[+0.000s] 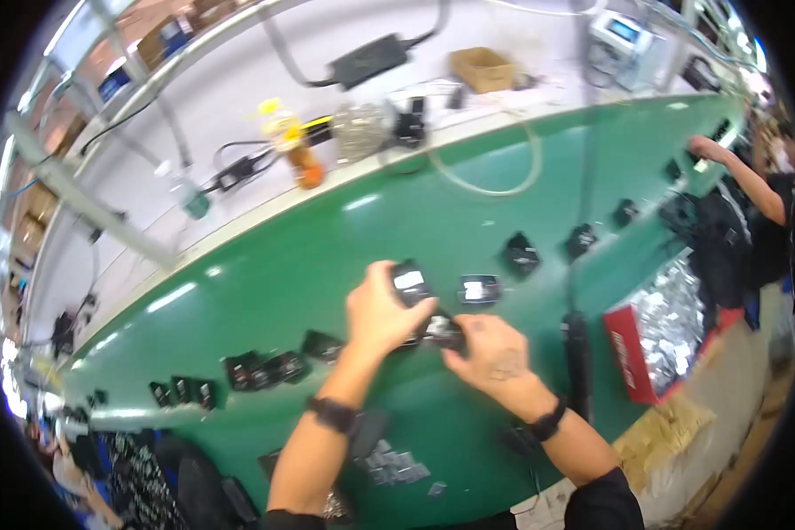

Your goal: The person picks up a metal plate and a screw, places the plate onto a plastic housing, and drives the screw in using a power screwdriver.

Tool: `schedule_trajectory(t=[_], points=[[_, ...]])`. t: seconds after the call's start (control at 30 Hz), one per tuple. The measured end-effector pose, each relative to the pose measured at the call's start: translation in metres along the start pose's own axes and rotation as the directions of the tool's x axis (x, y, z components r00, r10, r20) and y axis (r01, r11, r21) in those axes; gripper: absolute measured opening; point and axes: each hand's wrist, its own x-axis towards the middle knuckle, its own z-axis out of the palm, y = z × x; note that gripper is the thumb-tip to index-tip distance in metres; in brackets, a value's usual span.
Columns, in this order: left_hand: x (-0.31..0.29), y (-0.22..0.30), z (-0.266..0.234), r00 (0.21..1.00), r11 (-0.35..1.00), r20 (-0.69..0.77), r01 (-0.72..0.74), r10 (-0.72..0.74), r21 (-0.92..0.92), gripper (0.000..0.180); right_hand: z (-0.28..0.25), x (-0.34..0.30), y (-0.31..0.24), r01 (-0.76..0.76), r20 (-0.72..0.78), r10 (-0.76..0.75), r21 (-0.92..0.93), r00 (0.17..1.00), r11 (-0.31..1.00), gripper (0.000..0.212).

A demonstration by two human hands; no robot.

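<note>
Over the green work surface (265, 300), my left hand (375, 309) is closed round a small black device (409, 279) with a bright reflective patch. Just to its right, my right hand (496, 353) grips a second small black piece (444, 332) with a shiny face. The two hands almost meet, and motion blurs the details of both pieces; whether the pieces touch I cannot tell. A similar black unit (479, 289) with a bright top lies just beyond my right hand. Another black unit (323, 345) sits left of my left hand.
More black units (261, 371) line the surface left and right. A dark upright tool (576, 362) is right of my right hand. Small silvery pieces (393, 464) lie near my left forearm. A red box (629, 353) holds silvery packets. At far right a co-worker's hand (708, 148) reaches in.
</note>
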Motion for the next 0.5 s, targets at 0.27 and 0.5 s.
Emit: schedule_trajectory(t=[0.27, 0.5], points=[[0.02, 0.01, 0.04, 0.984, 0.933, 0.065, -0.18, 0.168, 0.31, 0.092, -0.031, -0.076, 0.038, -0.065, -0.107, 0.08, 0.139, 0.991, 0.988, 0.043], [-0.073, -0.046, -0.09, 0.867, 0.85, -0.025, -0.482, 0.498, 0.212, 0.054, -0.057, -0.139, 0.033, -0.179, -0.095, 0.174, -0.052, 0.98, 0.982, 0.04]])
